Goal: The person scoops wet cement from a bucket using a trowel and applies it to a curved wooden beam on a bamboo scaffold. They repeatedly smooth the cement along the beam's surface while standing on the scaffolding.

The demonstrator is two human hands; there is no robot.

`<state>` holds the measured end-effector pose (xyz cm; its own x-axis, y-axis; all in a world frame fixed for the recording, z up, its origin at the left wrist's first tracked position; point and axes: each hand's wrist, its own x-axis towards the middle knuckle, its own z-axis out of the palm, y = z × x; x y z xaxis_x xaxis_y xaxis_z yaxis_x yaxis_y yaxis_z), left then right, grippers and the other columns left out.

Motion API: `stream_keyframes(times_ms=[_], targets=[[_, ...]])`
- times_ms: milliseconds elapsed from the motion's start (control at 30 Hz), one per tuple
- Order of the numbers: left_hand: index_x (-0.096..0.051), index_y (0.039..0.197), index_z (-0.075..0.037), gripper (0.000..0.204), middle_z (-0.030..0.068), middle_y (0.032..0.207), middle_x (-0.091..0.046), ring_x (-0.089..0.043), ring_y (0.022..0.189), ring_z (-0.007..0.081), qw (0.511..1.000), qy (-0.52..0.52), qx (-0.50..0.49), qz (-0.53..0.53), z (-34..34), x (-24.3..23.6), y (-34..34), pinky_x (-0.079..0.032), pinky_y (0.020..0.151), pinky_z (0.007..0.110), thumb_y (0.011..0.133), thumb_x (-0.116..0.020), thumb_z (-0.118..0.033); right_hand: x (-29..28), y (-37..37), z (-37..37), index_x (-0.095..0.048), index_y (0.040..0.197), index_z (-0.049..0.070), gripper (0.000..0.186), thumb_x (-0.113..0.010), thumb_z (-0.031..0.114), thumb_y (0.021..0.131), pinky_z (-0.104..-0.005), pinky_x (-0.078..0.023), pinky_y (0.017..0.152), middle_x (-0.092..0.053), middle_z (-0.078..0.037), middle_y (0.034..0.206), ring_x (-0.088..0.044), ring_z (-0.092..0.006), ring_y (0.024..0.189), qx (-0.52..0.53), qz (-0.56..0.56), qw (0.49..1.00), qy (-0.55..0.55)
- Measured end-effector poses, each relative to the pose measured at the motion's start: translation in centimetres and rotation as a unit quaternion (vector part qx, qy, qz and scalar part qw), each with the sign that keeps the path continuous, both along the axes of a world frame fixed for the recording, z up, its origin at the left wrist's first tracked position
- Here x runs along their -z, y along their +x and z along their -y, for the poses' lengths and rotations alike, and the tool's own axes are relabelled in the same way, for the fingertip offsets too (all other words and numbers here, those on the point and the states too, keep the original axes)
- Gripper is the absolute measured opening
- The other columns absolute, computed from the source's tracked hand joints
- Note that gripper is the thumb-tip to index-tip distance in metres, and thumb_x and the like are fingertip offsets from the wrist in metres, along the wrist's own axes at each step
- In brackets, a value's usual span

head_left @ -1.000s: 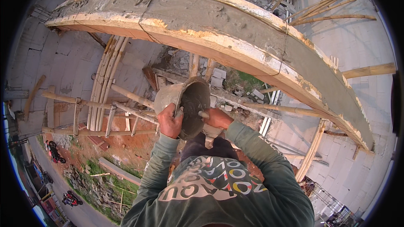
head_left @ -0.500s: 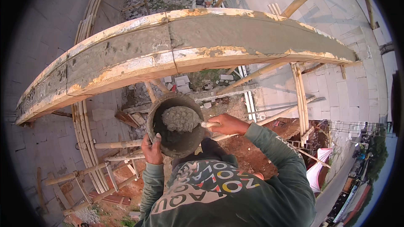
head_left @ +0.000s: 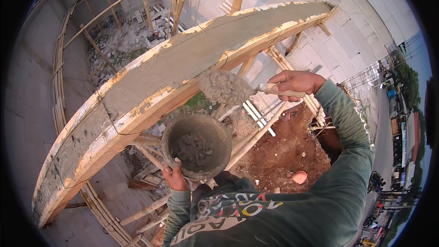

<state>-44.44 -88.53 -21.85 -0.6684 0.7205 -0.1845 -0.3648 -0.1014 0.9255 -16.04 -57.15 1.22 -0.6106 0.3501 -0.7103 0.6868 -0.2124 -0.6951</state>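
Seen from above, the curved beam point(head_left: 201, 48) runs from lower left to upper right, its grey face set between pale boards point(head_left: 157, 98). The right arm point(head_left: 354, 132), in a green sleeve, is raised at the person's right, elbow bent sharply outward and forearm angled forward and inward to the wrist. The left arm point(head_left: 179, 208) is held lower and nearer the body, its forearm pointing forward. The bucket point(head_left: 224, 144) lies in front of the torso, on the near side of the beam, with wet mortar point(head_left: 194, 151) inside. The right hand point(head_left: 299, 84), back uppermost, is closed, its fingers wrapped around the handle of the trowel point(head_left: 266, 88). The left hand point(head_left: 174, 177) grips the bucket's near left side, thumb over the rim; its other fingers are partly hidden. A heap point(head_left: 224, 88) of mortar covers the trowel's blade beside the beam's near edge; whether they touch cannot be told.
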Motion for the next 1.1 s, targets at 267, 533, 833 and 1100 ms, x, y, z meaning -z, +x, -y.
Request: stream_keyframes(times_ms=[267, 533, 833, 1100], targets=[[-0.057, 0.112, 0.003, 0.028, 0.0040, 0.103, -0.061, -0.054, 0.090, 0.0122, 0.999, -0.023, -0.042, -0.016, 0.4, 1.7, 1.9, -0.043, 0.082, 0.027, 0.086, -0.058, -0.007, -2.0, 1.4, -13.9, -0.064, 0.117, 0.011, 0.036, -0.064, 0.027, 0.085, -0.0317, -0.049, 0.054, -0.065, -0.007, 0.076, -0.061, -0.0193, 0.061, -0.115, 0.086, 0.771, 0.621], [-0.056, 0.117, 0.005, 0.033, 0.0090, 0.109, -0.061, -0.056, 0.094, 0.0165, 0.984, -0.071, -0.160, -0.030, 4.9, 4.4, 0.7, -0.044, 0.087, 0.030, 0.086, -0.057, -0.007, 4.1, 5.1, -14.4, -0.058, 0.123, 0.019, 0.038, -0.061, 0.029, 0.086, -0.0408, -0.052, 0.059, -0.064, -0.011, 0.085, -0.065, -0.0307, 0.072, -0.014, 0.174, 0.521, 0.836], [-0.056, 0.115, 0.001, 0.037, 0.0085, 0.109, -0.061, -0.060, 0.094, 0.0205, 0.973, -0.075, -0.213, -0.037, 9.2, 7.0, -1.1, -0.049, 0.085, 0.035, 0.082, -0.064, -0.013, 3.0, -0.9, -15.1, -0.056, 0.114, 0.004, 0.038, -0.061, 0.030, 0.087, -0.0486, -0.051, 0.066, -0.066, -0.021, 0.095, -0.065, -0.0385, 0.081, 0.076, 0.158, 0.620, 0.765], [-0.055, 0.117, 0.001, 0.038, 0.0110, 0.110, -0.061, -0.059, 0.094, 0.0229, 0.966, -0.081, -0.246, -0.013, 11.8, 5.3, -1.6, -0.049, 0.086, 0.038, 0.083, -0.061, -0.015, 3.8, -12.5, -13.0, -0.061, 0.103, -0.002, 0.038, -0.061, 0.032, 0.086, -0.0485, -0.049, 0.077, -0.065, -0.022, 0.090, -0.063, -0.0383, 0.087, -0.061, 0.073, 0.755, 0.649]])
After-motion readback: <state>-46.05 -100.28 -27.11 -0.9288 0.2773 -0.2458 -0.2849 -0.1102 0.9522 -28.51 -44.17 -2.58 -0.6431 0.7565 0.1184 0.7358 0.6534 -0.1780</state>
